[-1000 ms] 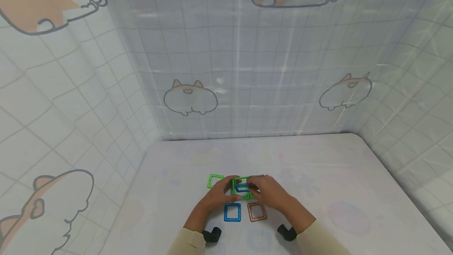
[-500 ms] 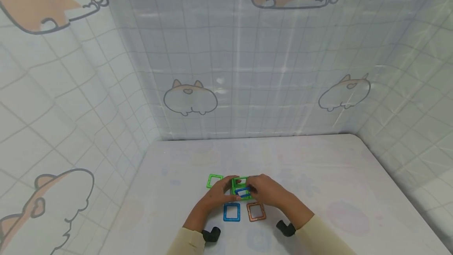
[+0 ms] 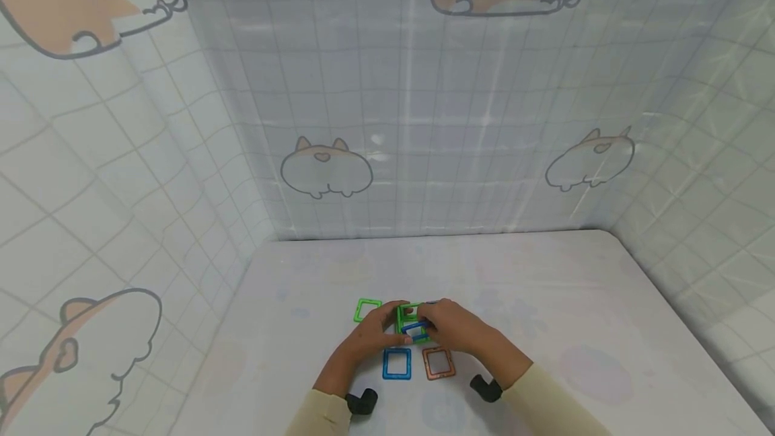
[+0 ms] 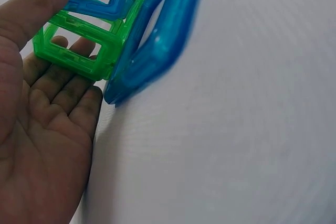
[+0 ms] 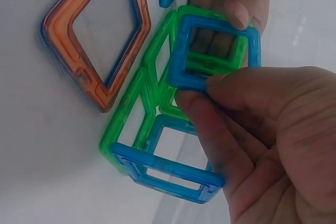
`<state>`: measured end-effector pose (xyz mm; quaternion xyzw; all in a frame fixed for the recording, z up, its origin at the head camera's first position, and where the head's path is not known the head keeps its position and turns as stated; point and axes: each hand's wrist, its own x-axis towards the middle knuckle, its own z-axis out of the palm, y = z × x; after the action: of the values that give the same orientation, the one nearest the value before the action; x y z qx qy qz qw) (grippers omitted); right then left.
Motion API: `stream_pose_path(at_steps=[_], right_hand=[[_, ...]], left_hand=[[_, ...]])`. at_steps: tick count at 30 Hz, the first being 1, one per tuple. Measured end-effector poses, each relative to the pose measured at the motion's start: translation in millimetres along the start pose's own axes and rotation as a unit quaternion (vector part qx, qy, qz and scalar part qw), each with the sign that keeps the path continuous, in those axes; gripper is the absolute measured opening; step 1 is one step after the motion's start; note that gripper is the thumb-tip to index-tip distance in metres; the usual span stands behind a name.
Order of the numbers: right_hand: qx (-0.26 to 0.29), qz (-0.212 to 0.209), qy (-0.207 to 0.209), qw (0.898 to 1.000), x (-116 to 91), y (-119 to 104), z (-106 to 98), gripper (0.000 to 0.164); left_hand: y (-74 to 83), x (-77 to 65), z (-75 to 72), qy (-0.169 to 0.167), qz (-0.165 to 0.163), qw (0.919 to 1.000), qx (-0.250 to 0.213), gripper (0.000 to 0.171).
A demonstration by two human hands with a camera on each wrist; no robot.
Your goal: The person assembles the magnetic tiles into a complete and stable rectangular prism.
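Right hand [image 3: 457,325]: we pinch a blue tile [image 5: 180,53]
Left hand [image 3: 374,330]: gripping green frame [image 4: 107,53]
Orange tile [image 3: 441,375]: frame's five o'clock
Joint: likely our step; next needs aligned edges

Diffuse light leaves glare streaks on the wall sheet [image 3: 448,99] between twelve and two o'clock, while the left wrist view blurs a blue tile [image 4: 169,43] at twelve and shows soft shadow toward eight.

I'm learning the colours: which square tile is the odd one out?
The orange square tile, right of the loose blue tile; all others visible are blue or green.
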<state>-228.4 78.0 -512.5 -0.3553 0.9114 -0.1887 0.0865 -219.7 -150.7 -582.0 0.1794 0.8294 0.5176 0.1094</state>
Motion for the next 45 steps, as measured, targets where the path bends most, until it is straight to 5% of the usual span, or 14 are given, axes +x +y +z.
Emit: stream_pose_path(at_steps=[14,35,45], right_hand=[[-0.015,0.010,-0.012,1.000,4,-2,6,0.015],[-0.034,0.009,-0.028,0.999,9,-3,10,0.017],[-0.035,0.025,-0.046,0.998,6,-9,5,0.020]], left_hand=[[2.1,-0.9,2.5,0.012,-0.027,0.9995,0.014,0.073],[-3.2,0.8,0.5,0.009,-0.004,0.9999,0.011,0.071],[-0.2,-0.1,1.8,0.015,-0.019,0.9996,0.013,0.074]])
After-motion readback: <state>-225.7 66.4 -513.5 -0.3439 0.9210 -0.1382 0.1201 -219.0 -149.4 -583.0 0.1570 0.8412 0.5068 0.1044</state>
